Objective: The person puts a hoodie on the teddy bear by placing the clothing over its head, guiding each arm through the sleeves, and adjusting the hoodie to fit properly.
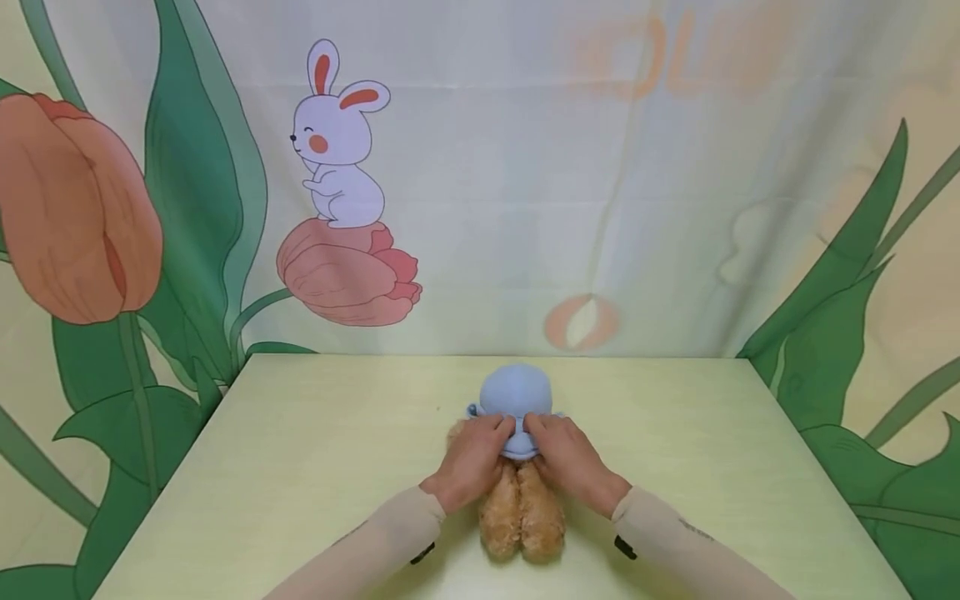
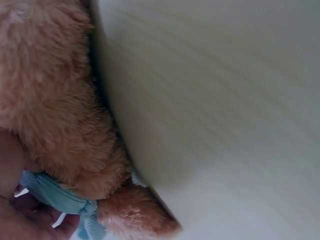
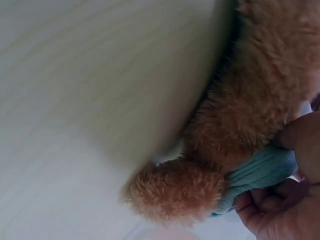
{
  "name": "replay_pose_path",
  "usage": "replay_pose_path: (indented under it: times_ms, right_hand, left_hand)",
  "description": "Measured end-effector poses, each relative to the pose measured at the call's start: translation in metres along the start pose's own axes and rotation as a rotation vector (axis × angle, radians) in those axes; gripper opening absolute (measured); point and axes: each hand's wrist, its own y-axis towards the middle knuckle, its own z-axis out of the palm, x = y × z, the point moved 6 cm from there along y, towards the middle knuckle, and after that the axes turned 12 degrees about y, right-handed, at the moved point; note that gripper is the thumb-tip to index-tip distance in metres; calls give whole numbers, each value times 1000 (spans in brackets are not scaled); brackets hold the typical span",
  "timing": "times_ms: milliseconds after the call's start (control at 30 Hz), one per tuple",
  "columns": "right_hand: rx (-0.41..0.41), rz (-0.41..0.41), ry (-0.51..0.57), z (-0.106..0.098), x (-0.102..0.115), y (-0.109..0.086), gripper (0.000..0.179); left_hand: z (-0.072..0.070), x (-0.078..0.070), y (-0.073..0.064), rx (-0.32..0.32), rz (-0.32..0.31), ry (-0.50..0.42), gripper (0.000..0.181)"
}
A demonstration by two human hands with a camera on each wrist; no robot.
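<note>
A brown furry plush toy (image 1: 521, 517) lies on the table, with two rounded furry parts pointing towards me. Pale blue fabric (image 1: 516, 388) covers its far end. My left hand (image 1: 471, 454) grips the fabric from the left side. From the right, my right hand (image 1: 576, 457) grips it too, the hands close together with a narrow strip of blue between them. In the left wrist view, a blue-green band of cloth (image 2: 62, 197) runs between thumb and fingers beside the fur. The right wrist view shows gathered cloth (image 3: 265, 170) held likewise, next to a furry limb (image 3: 175, 192).
The pale yellow table (image 1: 337, 433) stretches out on both sides of the toy. Behind it hangs a printed cloth backdrop (image 1: 480, 167) with tulips, green leaves and a white rabbit, meeting the table's far edge.
</note>
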Motion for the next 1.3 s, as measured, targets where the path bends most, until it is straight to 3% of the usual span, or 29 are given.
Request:
replay_pose_path:
  times_ms: [133,333,467,667,833,1033,1300]
  right_hand:
    - [22,-35,-6,3,4,3,16]
    - [18,-5,-29,-3,2,7,17]
    - [-14,26,-35,-14,2,4,20]
    - [-74,-8,-50,-23,6,-2,15]
    - [-41,6,-58,-21,4,-1,17]
    - [5,-13,-131,-15,7,-2,30]
    - [-18,-27,-196,-8,7,-5,20]
  left_hand:
    - [-2,-1,3,-36,36,20,14]
    - [-12,4,2,-46,6,13,14]
    - [-17,5,-1,-48,3,23,15]
    - [-21,5,-7,-53,9,71,7]
    - [-19,6,-7,-33,14,92,21]
    - [-12,4,-3,-58,38,121,17]
    - [-5,1,-2,-1,44,110,16]
